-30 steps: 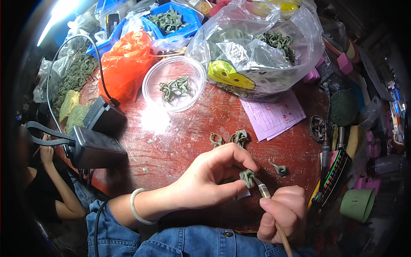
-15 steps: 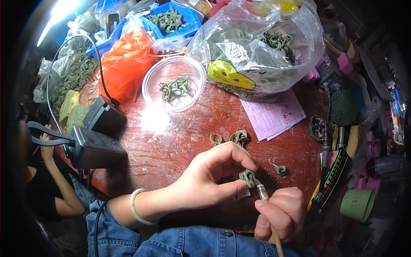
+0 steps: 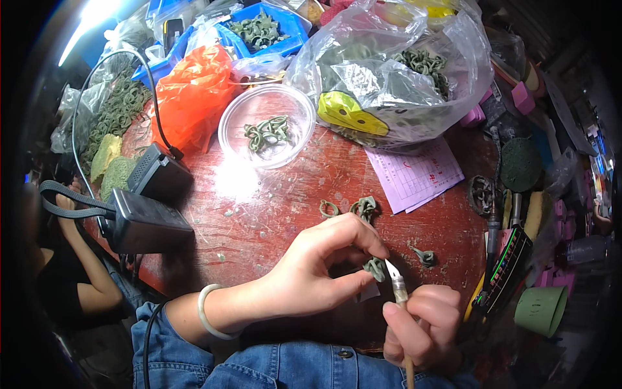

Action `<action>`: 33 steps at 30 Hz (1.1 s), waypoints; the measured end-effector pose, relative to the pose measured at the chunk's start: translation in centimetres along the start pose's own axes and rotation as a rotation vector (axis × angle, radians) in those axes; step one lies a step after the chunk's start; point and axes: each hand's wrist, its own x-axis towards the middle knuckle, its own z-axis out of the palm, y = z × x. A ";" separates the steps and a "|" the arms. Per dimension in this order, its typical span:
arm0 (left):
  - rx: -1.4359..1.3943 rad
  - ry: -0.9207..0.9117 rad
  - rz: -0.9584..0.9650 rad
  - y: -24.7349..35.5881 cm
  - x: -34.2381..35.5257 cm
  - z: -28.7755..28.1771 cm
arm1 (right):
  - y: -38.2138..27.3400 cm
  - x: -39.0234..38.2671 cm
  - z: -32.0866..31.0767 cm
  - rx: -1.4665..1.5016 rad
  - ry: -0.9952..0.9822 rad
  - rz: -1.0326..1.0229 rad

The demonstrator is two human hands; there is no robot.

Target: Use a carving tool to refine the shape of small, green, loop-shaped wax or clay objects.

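Your left hand pinches the looped green piece between thumb and forefinger, nearer you than the pink sheets. It's likely light and easily dented, with a matte, clay-like look, so grip its thick outer curve gently. Your right hand closes around the slim, wood-handled, metal-tipped tool, its point just beside the piece. Left of the sheets, a smooth clear tub sits on the scuffed red bench.

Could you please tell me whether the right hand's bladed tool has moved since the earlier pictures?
Yes: the tool has swung, its lower end going left, judged against the lone green piece lying beyond the right hand on the table.
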 end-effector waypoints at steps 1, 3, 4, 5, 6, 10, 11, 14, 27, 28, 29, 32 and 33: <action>-0.057 -0.010 -0.005 -0.3 0.0 0.0 | -0.1 -0.1 -0.1 0.035 0.031 0.021; -0.113 -0.020 -0.010 -0.6 0.0 0.1 | -0.1 -0.1 -0.4 0.070 0.064 0.041; -0.207 -0.009 -0.030 -0.7 0.0 0.2 | 0.0 0.1 -0.5 0.094 0.079 0.094; -0.302 0.003 -0.050 -0.6 0.0 0.2 | 0.1 0.2 -0.7 0.118 0.095 0.146; -0.294 -0.005 -0.061 -0.4 0.1 0.2 | 0.3 0.2 -1.0 0.163 0.091 0.201; -0.320 -0.006 -0.068 -0.5 0.3 0.3 | 0.5 0.0 -0.7 0.263 0.083 0.225; -0.308 -0.002 -0.065 -0.6 0.2 0.2 | 0.5 -0.1 -0.4 0.273 0.084 0.224; -0.284 -0.003 -0.041 -0.7 0.1 0.1 | 0.3 0.0 -0.2 0.288 0.082 0.241; -0.280 0.015 -0.058 -0.4 0.1 0.3 | 0.0 0.2 -0.7 0.134 0.049 0.123; -0.280 0.014 -0.058 -0.4 0.1 0.3 | -0.1 0.2 -0.6 0.136 0.052 0.127; -0.277 0.019 -0.058 -0.4 0.1 0.3 | -0.1 0.2 -0.6 0.138 0.054 0.131; -0.283 0.020 -0.040 -0.6 0.2 0.4 | 0.0 0.4 -0.7 0.114 0.056 0.111; -0.290 0.019 -0.023 -0.7 0.2 0.4 | 0.0 0.5 -0.7 0.116 0.056 0.111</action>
